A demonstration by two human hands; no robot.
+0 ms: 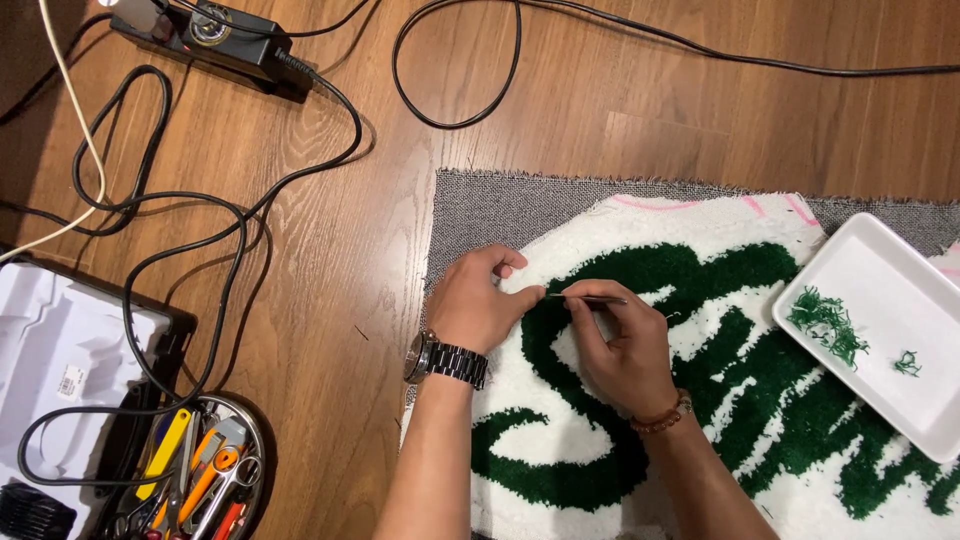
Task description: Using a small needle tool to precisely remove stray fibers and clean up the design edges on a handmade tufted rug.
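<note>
A white tufted rug with dark green lettering (700, 400) lies on grey backing cloth (480, 215) over the brown wooden plank floor (620, 110), its top left corner near the middle of the floor. The right hand (622, 345), a beaded bracelet at its wrist, has its fingers pinched together on thin metal tweezers (590, 298), whose tip meets the pile where white and green join near the rug's upper left edge. The left hand (480, 300), with a metal wristwatch (445, 358), is curled and pressing on the white pile just beside that tip, fingers folded in with nothing held. On the rug's right edge sits a white rectangular plastic tray (880, 270) holding two clumps of loose green yarn clippings (828, 325). Black cables (200, 220) loop over the floor to the left, running from a black power adapter (225, 35) at the top left corner. At the bottom left, a round metal tin (258, 450) holds scissors and orange and yellow handled tools, beside an open black case with a white moulded insert (60, 350).
</note>
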